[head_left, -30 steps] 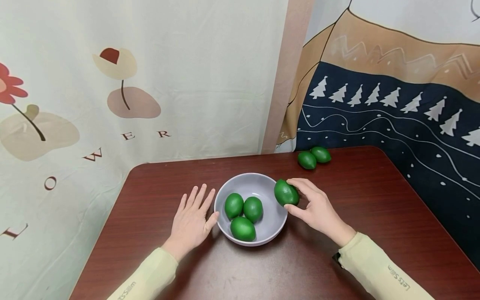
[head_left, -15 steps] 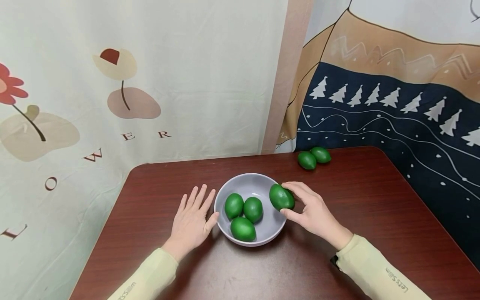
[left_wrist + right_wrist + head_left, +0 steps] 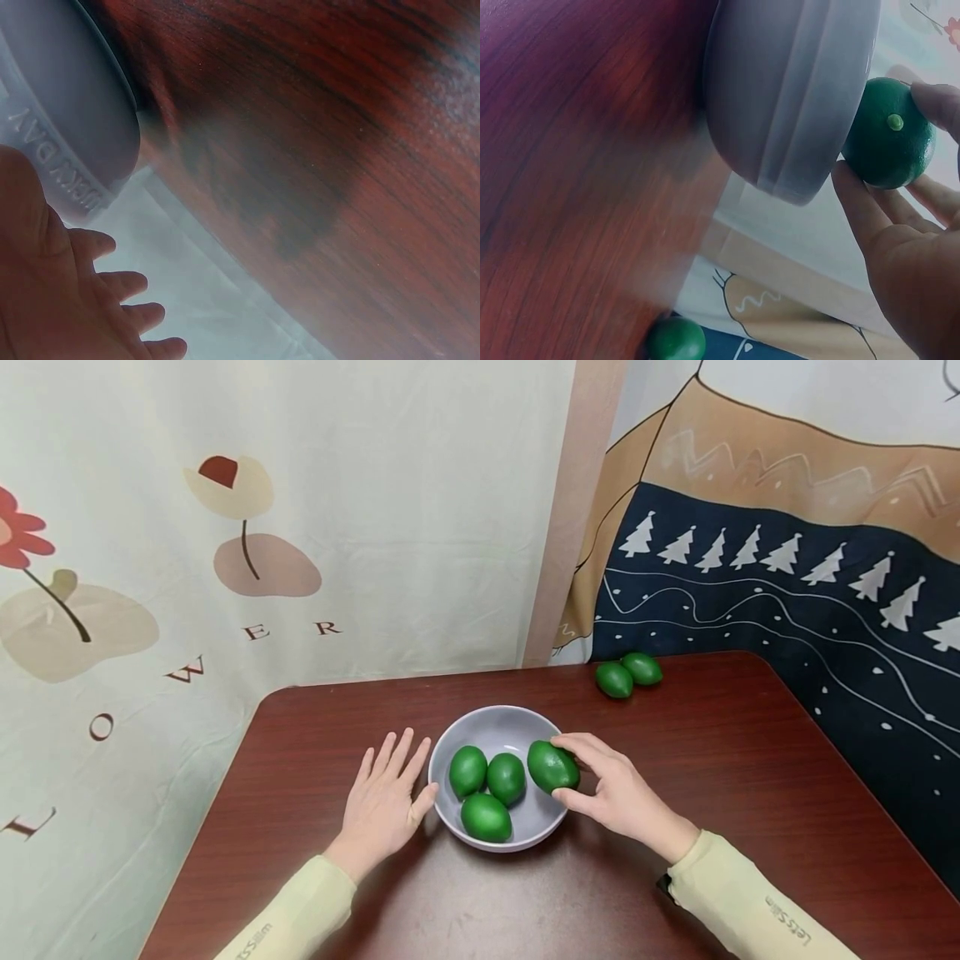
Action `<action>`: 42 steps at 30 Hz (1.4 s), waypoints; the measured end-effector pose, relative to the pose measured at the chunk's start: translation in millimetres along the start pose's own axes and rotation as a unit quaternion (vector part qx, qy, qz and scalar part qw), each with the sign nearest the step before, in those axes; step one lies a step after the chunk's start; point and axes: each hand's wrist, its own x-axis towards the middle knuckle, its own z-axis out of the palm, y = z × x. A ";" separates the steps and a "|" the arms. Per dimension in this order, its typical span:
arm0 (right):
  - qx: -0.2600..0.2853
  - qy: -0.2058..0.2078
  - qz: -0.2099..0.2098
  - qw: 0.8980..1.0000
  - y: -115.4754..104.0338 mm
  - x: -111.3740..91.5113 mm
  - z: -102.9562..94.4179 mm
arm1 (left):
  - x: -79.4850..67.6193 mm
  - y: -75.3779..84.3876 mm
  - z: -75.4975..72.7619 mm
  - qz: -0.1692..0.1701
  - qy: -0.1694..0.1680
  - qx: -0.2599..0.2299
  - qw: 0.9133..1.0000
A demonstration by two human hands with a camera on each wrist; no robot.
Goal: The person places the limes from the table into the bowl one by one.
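- Held lime [image 3: 553, 766]: positioned over the bowl [image 3: 499, 720], between 2 and 3 o'clock from its centre (12 o'clock points away from the person). The right wrist view shows it above the rim.
- Right grip [image 3: 618, 793]: clamped on the held lime, fingers at its far side, thumb at its near side.
- Left grip [image 3: 381, 806]: fingers straight and spread apart, holding nothing, outside the bowl toward 9 o'clock. The thumb tip lies at the rim; contact cannot be confirmed.
- Bowl contents: first lime [image 3: 468, 771] at 9 o'clock, second lime [image 3: 506, 779] at centre, third lime [image 3: 486, 818] at 7 o'clock.
- Lowering: the 3 o'clock side appears the best seat. Descend slowly and avoid striking the second lime.
- Release: maintain the pinch until the bowl floor bears the weight. A rounded body will probably roll if dropped. Part fingers and thumb evenly, then withdraw upward, toward 3 o'clock.
- Bracing: should the bowl slide, steady its wall from 9 o'clock.
- Remaining stock: fourth lime [image 3: 614, 680] and fifth lime [image 3: 642, 669], side by side on the bench [image 3: 480, 902], beyond the bowl toward 2 o'clock.
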 end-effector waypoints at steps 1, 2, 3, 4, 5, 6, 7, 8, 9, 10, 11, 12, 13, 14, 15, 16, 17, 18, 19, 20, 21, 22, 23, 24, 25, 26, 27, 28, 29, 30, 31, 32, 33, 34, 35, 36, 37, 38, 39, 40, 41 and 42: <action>0.002 -0.003 0.000 1.000 -0.6 0.1 0.3 | -0.1 -0.1 0.2 0.000 0.000 0.000 1.000; 0.004 -0.006 0.000 1.000 -1.1 0.1 0.6 | -0.2 0.0 0.2 0.000 0.000 0.000 1.000; 0.004 -0.009 0.001 1.000 -1.5 0.2 1.0 | -0.2 0.1 0.2 0.001 0.001 0.001 1.000; 0.004 -0.012 0.002 1.000 -1.9 0.1 1.5 | -0.3 0.3 0.2 0.002 0.003 0.000 1.000; 0.003 -0.014 0.002 1.000 -2.2 0.1 2.0 | -0.4 0.5 0.0 0.003 0.005 0.000 1.000; 0.001 -0.017 0.002 1.000 -2.3 0.0 2.6 | -0.3 0.8 -0.1 0.005 0.009 0.000 1.000; 0.000 -0.019 0.001 1.000 -2.6 0.0 3.1 | -0.3 1.0 0.0 0.006 0.012 0.001 1.000; -0.001 -0.022 0.001 1.000 -2.8 0.1 3.6 | -0.2 1.3 -0.2 0.008 0.015 0.001 1.000; -0.002 -0.025 0.000 1.000 -2.9 0.2 4.0 | -0.2 1.3 -0.1 0.010 0.018 0.001 1.000; -0.003 -0.028 -0.001 1.000 -3.0 0.3 4.4 | 0.0 1.4 0.0 0.011 0.020 0.002 1.000; -0.002 -0.031 -0.002 1.000 -3.1 0.4 4.7 | 0.1 1.5 -0.1 0.011 0.019 0.003 1.000; -0.002 -0.034 -0.002 0.999 -3.3 0.6 5.1 | 0.2 1.4 0.0 0.011 0.018 0.004 1.000; 0.001 -0.038 -0.002 0.999 -3.4 0.8 5.4 | 0.4 1.3 0.0 0.010 0.016 0.005 1.000; 0.002 -0.042 -0.001 0.999 -3.5 1.0 5.8 | 0.5 1.1 -0.1 0.010 0.014 0.004 1.000; 0.003 -0.047 0.001 0.999 -3.4 1.1 6.2 | 0.6 1.0 -0.2 0.008 0.011 0.005 1.000; 0.003 -0.051 0.003 0.999 -3.4 1.3 6.7 | 0.8 0.9 -0.3 0.007 0.009 0.005 1.000; 0.004 -0.055 0.006 0.998 -3.4 1.4 7.2 | 0.9 0.8 -0.4 0.006 0.006 0.005 1.000; 0.003 -0.058 0.009 0.998 -3.3 1.6 7.8 | 1.0 0.7 -0.3 0.006 0.005 0.005 1.000; 0.003 -0.062 0.014 0.998 -3.3 1.8 8.3 | 1.1 0.6 -0.4 0.005 0.004 0.006 1.000; 0.002 -0.066 0.018 0.998 -3.4 2.0 8.8 | 1.1 0.5 -0.3 0.005 0.003 0.006 1.000; 0.000 -0.069 0.021 0.997 -3.5 2.2 9.2 | 1.1 0.6 -0.4 0.004 0.003 0.007 1.000; -0.004 -0.072 0.023 0.997 -3.7 2.3 9.7 | 1.1 0.6 -0.4 0.004 0.003 0.007 1.000; -0.007 -0.074 0.024 0.997 -3.9 2.4 10.2 | 1.1 0.6 -0.4 0.003 0.002 0.007 1.000; -0.010 -0.075 0.022 0.997 -3.9 2.6 10.7 | 0.9 0.7 -0.5 0.003 0.002 0.007 1.000; -0.013 -0.076 0.019 0.997 -4.2 2.6 11.2 | 0.8 0.7 -0.7 0.003 0.001 0.007 1.000; -0.015 -0.076 0.016 0.997 -4.4 2.6 11.6 | 0.7 0.8 -0.7 0.002 0.001 0.007 1.000; -0.019 -0.077 0.012 0.997 -4.6 2.7 12.1 | 0.6 0.8 -0.7 0.002 0.000 0.006 1.000; -0.023 -0.078 0.007 0.997 -4.7 2.8 12.6 | 0.6 0.8 -0.7 0.002 -0.001 0.006 1.000; -0.025 -0.079 0.003 0.997 -4.9 3.0 13.1 | 0.7 0.7 -0.6 0.002 -0.001 0.006 1.000; -0.028 -0.080 -0.001 0.996 -4.9 3.2 13.6 | 0.7 0.6 -0.5 0.002 -0.001 0.007 1.000; -0.032 -0.081 -0.005 0.996 -5.1 3.4 14.0 | 0.7 0.5 -0.4 0.002 -0.001 0.007 1.000; -0.035 -0.082 -0.007 0.996 -5.2 3.6 14.4 | 0.6 0.4 -0.3 0.002 -0.001 0.007 1.000; -0.038 -0.083 -0.010 0.996 -5.3 3.9 14.8 | 0.6 0.3 -0.2 0.003 0.000 0.007 1.000; -0.040 -0.084 -0.013 0.996 -5.4 4.1 15.2 | 0.6 0.2 -0.2 0.003 -0.001 0.007 1.000; -0.041 -0.085 -0.015 0.995 -5.4 4.3 15.5 | 0.5 0.1 -0.1 0.003 0.000 0.007 1.000; -0.043 -0.085 -0.016 0.995 -5.4 4.4 15.7 | 0.5 0.0 -0.1 0.003 0.000 0.007 1.000; -0.045 -0.086 -0.018 0.995 -5.3 4.7 16.1 | 0.5 -0.1 0.0 0.003 0.000 0.007 1.000; -0.046 -0.087 -0.020 0.995 -5.2 4.9 16.4 | 0.5 -0.2 0.1 0.003 -0.001 0.006 1.000; -0.049 -0.087 -0.022 0.995 -4.9 5.1 16.7 | 0.5 -0.2 0.1 0.003 -0.001 0.006 1.000; -0.051 -0.088 -0.025 0.995 -4.6 5.2 17.1 | 0.6 -0.3 0.2 0.003 -0.001 0.006 1.000; -0.054 -0.088 -0.027 0.994 -4.3 5.3 17.5 | 0.6 -0.4 0.2 0.003 -0.001 0.005 1.000; -0.056 -0.090 -0.030 0.994 -4.2 5.4 17.9 | 0.6 -0.4 0.2 0.002 -0.002 0.006 1.000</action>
